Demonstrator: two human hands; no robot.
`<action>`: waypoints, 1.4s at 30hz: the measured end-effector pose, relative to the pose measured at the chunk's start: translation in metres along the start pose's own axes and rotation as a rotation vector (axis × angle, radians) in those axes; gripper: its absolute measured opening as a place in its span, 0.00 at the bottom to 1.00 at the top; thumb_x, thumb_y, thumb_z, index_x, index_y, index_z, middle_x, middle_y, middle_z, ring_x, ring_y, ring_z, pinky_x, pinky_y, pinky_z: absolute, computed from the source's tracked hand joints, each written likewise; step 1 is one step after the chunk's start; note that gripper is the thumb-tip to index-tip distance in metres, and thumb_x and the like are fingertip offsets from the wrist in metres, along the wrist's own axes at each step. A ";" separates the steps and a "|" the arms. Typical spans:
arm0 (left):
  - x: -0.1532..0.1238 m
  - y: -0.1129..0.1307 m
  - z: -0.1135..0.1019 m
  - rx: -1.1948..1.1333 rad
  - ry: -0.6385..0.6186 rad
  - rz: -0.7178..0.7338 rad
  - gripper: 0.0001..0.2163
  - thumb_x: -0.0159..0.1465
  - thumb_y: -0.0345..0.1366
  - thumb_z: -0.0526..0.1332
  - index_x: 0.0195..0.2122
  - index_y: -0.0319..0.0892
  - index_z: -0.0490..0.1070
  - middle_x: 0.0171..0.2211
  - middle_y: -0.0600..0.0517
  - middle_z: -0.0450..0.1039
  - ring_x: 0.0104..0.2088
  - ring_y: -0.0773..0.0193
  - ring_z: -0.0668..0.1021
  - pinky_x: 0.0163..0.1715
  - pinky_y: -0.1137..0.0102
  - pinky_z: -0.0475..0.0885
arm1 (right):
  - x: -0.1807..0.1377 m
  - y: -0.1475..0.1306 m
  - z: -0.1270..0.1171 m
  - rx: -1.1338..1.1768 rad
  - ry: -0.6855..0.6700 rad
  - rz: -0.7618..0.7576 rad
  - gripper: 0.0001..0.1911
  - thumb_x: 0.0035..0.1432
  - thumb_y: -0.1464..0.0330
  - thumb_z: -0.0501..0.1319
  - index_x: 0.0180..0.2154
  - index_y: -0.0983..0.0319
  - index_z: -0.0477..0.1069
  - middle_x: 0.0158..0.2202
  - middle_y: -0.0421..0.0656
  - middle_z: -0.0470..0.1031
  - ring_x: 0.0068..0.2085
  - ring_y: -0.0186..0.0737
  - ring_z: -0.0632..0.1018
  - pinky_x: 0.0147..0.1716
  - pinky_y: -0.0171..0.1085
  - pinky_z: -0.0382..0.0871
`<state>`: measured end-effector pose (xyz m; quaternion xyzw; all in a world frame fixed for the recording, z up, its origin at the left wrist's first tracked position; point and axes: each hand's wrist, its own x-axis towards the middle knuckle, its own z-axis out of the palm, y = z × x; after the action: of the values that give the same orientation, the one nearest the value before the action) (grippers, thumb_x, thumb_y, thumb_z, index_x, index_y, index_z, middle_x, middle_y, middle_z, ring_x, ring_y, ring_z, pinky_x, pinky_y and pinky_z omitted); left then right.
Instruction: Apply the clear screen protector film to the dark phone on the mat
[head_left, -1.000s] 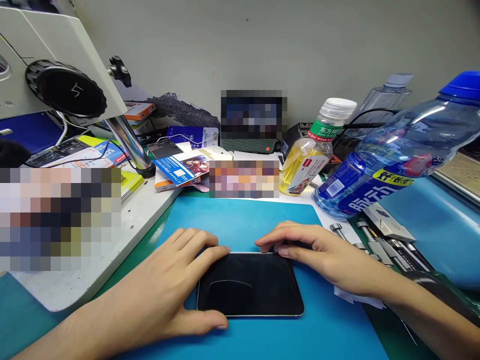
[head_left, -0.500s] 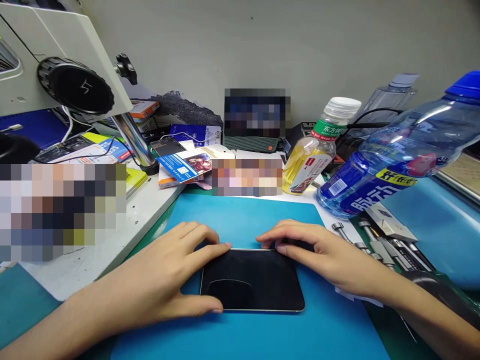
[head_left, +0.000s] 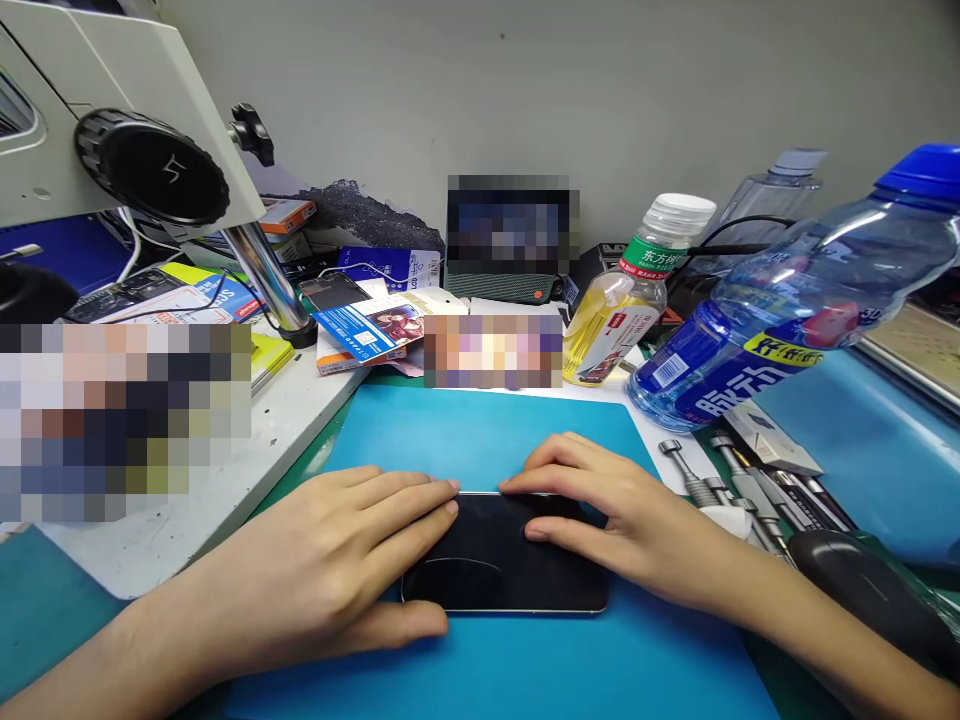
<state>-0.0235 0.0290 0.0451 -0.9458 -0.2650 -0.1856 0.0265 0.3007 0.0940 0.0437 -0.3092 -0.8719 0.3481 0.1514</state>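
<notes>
A smartphone [head_left: 517, 565] with a black glass face lies flat on a blue mat [head_left: 480, 665], its long side running left to right. My left hand [head_left: 337, 550] spans its left end, with the fingers over the far edge and the thumb along the near edge, holding it between them. Over the far right part is my right hand [head_left: 615, 510]: the thumb tip touches the dark face and the index fingertip is at the far edge. The right fingers are apart, with nothing gripped between them.
A slanted blue-capped bottle [head_left: 795, 300] and a bottle of yellow drink [head_left: 615, 300] stand back right. Screwdrivers [head_left: 757, 490] and a black mouse [head_left: 870, 590] lie right. A microscope-like stand [head_left: 150, 160] overhangs the left; cards and boxes [head_left: 375, 330] are piled behind.
My left fingers have stretched flatter across the phone's left end. My right thumb has moved left and nearer, onto the phone's face. The phone has hardly shifted.
</notes>
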 end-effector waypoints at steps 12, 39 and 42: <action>0.000 0.000 0.003 0.030 0.036 0.038 0.17 0.83 0.39 0.59 0.59 0.29 0.79 0.60 0.37 0.85 0.57 0.47 0.89 0.52 0.58 0.90 | -0.004 -0.005 -0.008 0.014 -0.091 0.056 0.24 0.77 0.49 0.64 0.65 0.51 0.80 0.59 0.49 0.80 0.59 0.52 0.80 0.60 0.49 0.76; -0.002 0.011 0.003 0.170 -0.028 0.070 0.22 0.73 0.27 0.55 0.63 0.25 0.79 0.64 0.34 0.80 0.62 0.43 0.86 0.53 0.55 0.90 | -0.002 -0.007 -0.010 0.036 -0.102 0.073 0.24 0.77 0.48 0.64 0.64 0.53 0.81 0.58 0.48 0.79 0.59 0.51 0.80 0.60 0.47 0.73; -0.002 0.011 0.004 0.168 -0.008 0.060 0.21 0.74 0.27 0.55 0.64 0.26 0.79 0.65 0.36 0.80 0.63 0.44 0.85 0.53 0.56 0.90 | -0.002 -0.006 -0.010 0.045 -0.095 0.068 0.23 0.77 0.49 0.64 0.64 0.53 0.81 0.58 0.48 0.79 0.59 0.50 0.80 0.60 0.46 0.73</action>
<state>-0.0181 0.0194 0.0411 -0.9485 -0.2513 -0.1580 0.1102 0.3041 0.0943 0.0551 -0.3183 -0.8591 0.3869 0.1048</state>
